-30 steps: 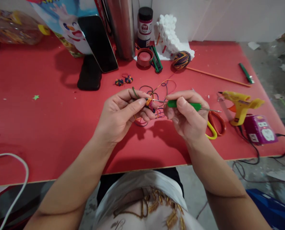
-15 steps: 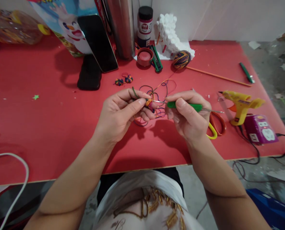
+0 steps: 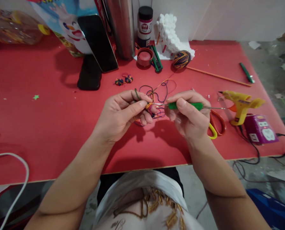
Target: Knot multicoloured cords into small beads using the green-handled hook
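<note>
My left hand [image 3: 123,112] pinches a small multicoloured crochet piece [image 3: 149,107] between thumb and fingers, with yarn looped over the index finger. My right hand [image 3: 188,115] is closed on a green-handled crochet hook [image 3: 188,105], whose metal tip points left into the piece. Loose multicoloured yarn [image 3: 160,89] lies on the red table [image 3: 49,118] just behind both hands and runs back to a yarn ball [image 3: 181,59].
Orange scissors [image 3: 216,125], a yellow glue gun [image 3: 239,103] and a purple socket block [image 3: 259,129] sit to the right. Behind are a phone on a stand [image 3: 98,43], a steel flask [image 3: 120,27], a jar [image 3: 144,22], white foam [image 3: 172,36] and two small crocheted bits [image 3: 123,80].
The hook has shifted slightly right and tilted nearer level. My left fingers have turned the crochet piece a little. Both hands stay in the same place.
</note>
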